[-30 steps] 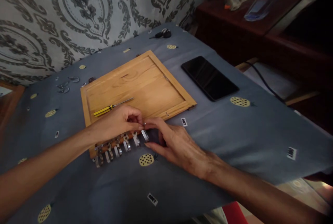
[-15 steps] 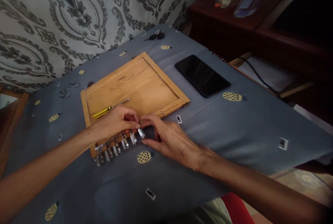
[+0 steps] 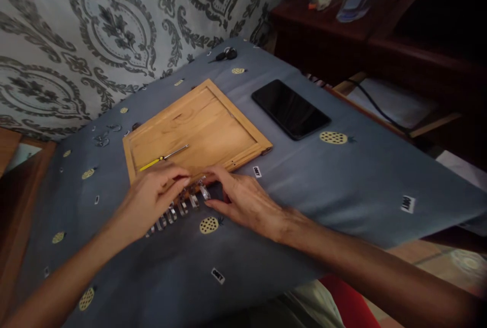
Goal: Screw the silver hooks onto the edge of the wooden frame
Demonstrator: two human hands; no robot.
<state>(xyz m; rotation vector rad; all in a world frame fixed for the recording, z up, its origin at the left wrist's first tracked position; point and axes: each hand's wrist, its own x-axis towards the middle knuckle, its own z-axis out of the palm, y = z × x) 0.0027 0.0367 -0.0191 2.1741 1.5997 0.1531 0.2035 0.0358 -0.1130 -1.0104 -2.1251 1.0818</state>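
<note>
A shallow framed wooden board (image 3: pixel 201 125) lies on the blue cloth, with several shiny metal hooks (image 3: pixel 182 208) along its near edge. My right hand (image 3: pixel 249 201) grips the rightmost metal hook (image 3: pixel 204 192) at that edge, thumb below and fingers above. Just left of it, my left hand (image 3: pixel 158 193) hovers over the edge with thumb and forefinger pinched together. Whatever sits in that pinch, if anything, is too small to name. Behind my left hand, a yellow-handled screwdriver (image 3: pixel 165 157) rests on the board, its handle end partly hidden by the hand.
A black smartphone (image 3: pixel 291 108) lies right of the board. Keys (image 3: pixel 225 54) are near the far corner, and loose metal pieces (image 3: pixel 102 138) lie at the left. Beyond the table's right edge stands dark wooden furniture (image 3: pixel 342 48) with a clear bottle (image 3: pixel 353 5) on it.
My left hand has drawn back leftward from the rightmost hook and now covers some of the left hooks. My right hand stays at the rightmost hook. The view has shifted slightly.
</note>
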